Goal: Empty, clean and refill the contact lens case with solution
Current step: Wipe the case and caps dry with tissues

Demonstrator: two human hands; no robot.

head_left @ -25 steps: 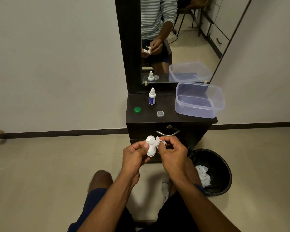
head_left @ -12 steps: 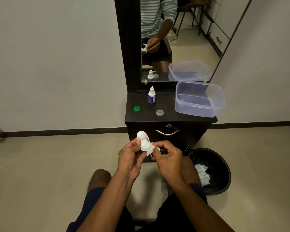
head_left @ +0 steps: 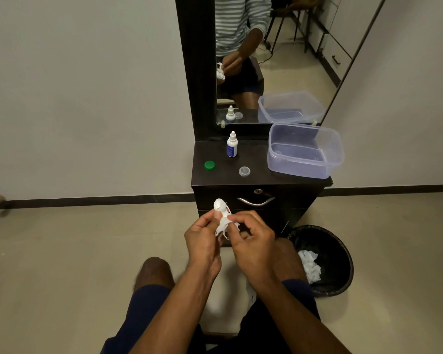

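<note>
On the dark dresser top (head_left: 261, 180) a clear plastic tub (head_left: 304, 152) sits at the right end, its bottom looking wet or holding a shallow layer of liquid, though the sheen makes that hard to confirm. Left of it, near the mirror (head_left: 266, 60), a small solution bottle (head_left: 232, 145) stands upright with its nozzle bare. A green cap (head_left: 209, 165) and a clear cap (head_left: 244, 171) lie apart on the top in front of it. On the floor to the right of the dresser, a black waste bin (head_left: 325, 261) holds crumpled white tissue (head_left: 309, 265).

The person sits in front of the dresser with both hands raised before the drawer (head_left: 256, 200). The left hand (head_left: 202, 241) pinches the white contact lens case (head_left: 220, 206) between thumb and fingers, one round well standing up clear above the fingertips. The right hand (head_left: 253, 241) is closed on a small wad of tissue (head_left: 224, 226), pressing it against the lower part of the case.

Compared with a second ago, the case has been turned: then it hung lower between the two hands with the tissue at its upper right, and now its free well points up and to the left while the tissue sits below it. The tub, bottle, caps and bin have not shifted.
</note>
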